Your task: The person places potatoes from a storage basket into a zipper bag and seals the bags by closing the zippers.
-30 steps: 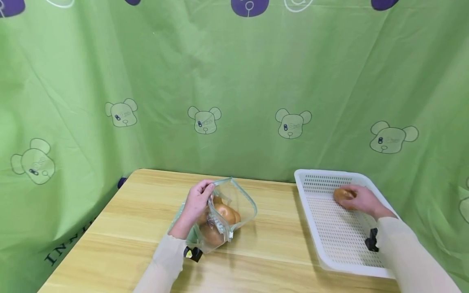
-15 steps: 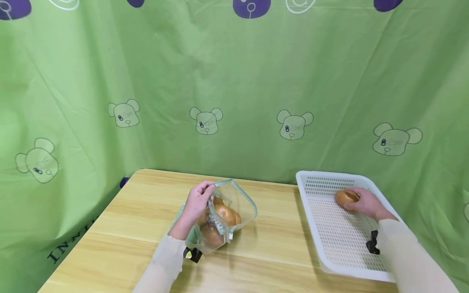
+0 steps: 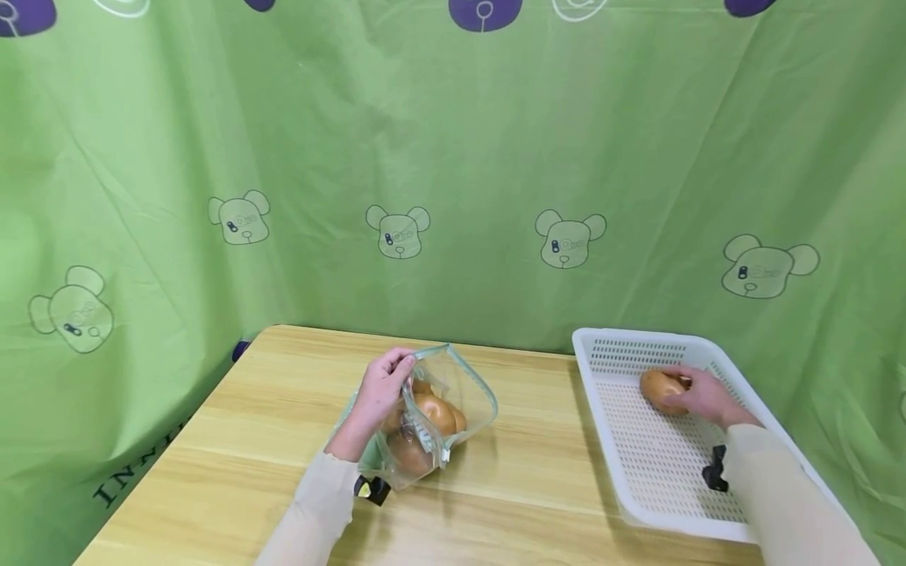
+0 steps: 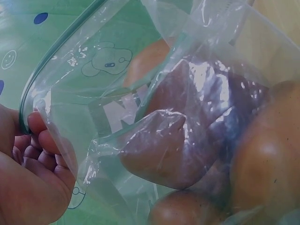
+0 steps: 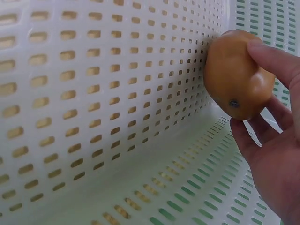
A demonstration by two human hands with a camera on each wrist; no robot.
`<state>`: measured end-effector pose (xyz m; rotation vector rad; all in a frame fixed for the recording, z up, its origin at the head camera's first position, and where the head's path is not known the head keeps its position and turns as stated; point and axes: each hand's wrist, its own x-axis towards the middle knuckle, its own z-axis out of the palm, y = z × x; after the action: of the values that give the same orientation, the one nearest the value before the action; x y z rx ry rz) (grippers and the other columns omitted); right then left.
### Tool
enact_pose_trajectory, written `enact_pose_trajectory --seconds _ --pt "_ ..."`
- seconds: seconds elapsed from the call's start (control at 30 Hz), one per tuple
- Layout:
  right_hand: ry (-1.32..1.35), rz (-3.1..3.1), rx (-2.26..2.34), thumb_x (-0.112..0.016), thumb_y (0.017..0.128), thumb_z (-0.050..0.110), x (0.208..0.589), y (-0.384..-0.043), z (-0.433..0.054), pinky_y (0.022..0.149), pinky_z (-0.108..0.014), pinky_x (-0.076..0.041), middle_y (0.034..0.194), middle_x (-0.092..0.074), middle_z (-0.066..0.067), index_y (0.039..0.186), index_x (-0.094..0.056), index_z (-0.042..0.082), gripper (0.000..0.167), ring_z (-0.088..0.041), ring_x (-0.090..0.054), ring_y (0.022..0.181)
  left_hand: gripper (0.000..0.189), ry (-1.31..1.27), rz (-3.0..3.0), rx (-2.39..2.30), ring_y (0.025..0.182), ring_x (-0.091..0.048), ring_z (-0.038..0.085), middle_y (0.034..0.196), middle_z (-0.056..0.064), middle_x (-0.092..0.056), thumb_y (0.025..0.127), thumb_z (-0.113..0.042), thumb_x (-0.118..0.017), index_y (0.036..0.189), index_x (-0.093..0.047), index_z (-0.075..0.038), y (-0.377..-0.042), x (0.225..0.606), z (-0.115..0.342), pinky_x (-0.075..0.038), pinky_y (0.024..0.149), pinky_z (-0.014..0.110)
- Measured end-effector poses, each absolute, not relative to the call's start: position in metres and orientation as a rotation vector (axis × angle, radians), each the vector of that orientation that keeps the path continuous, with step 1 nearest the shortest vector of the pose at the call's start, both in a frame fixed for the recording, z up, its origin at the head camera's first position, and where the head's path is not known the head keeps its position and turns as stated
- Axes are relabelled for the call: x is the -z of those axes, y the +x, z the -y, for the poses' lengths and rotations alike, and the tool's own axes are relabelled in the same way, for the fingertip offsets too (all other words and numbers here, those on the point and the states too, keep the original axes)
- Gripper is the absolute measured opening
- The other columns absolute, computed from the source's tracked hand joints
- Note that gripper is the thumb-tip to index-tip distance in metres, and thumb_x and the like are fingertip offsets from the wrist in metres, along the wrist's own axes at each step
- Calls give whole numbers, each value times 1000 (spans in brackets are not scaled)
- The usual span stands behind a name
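My left hand [image 3: 378,385] pinches the top edge of a clear zip bag [image 3: 470,385] with a green border, and the bag's mouth gapes to the right. Several shiny orange-brown tomatoes [image 3: 437,413] lie inside; in the left wrist view, one tomato [image 4: 159,157] shows through the creased plastic. Over on the right, my right hand [image 3: 708,397] grips a single tomato [image 3: 660,391] inside the white plastic basket [image 3: 658,472]. Its thumb and fingers [image 5: 243,136] hold the fruit from the right in the right wrist view, where a dark spot marks the skin. Part of the palm is out of frame.
The wooden table [image 3: 531,440] carries both bag and basket, with bare wood between them. Slotted basket walls [image 5: 117,93] rise around the right hand. A green curtain [image 3: 467,157] hangs behind the table. Black wrist mounts [image 3: 716,469] sit below both wrists.
The right hand and its tomato have shifted slightly within the basket, lately a little to the left, and the tomato has turned. The left hand and bag have stayed put.
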<state>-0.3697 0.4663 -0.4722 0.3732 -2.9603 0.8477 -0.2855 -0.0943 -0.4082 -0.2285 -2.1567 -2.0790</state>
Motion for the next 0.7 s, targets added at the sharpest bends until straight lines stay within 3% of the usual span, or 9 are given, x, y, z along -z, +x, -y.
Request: enact_pose_trajectory --seconds 0.23,0.7 --pt "376 2981 -895 -72 83 20 472 -365 -462 81 -53 -45 122 -43 -41 133 -36 -15 71 -49 -51 100 20 -251 2179 2089 55 -44 9 67 1 -50 97 -5 -49 106 -59 10 -287 406 94 -37 47 19" --pt "390 3006 -1033 -78 76 17 475 -361 -453 81 -45 -45 128 -39 -39 136 -32 -13 82 -48 -49 104 20 -211 2186 2037 58 -44 8 69 2 -50 97 -11 -52 106 -62 3 -285 408 90 -38 49 18"
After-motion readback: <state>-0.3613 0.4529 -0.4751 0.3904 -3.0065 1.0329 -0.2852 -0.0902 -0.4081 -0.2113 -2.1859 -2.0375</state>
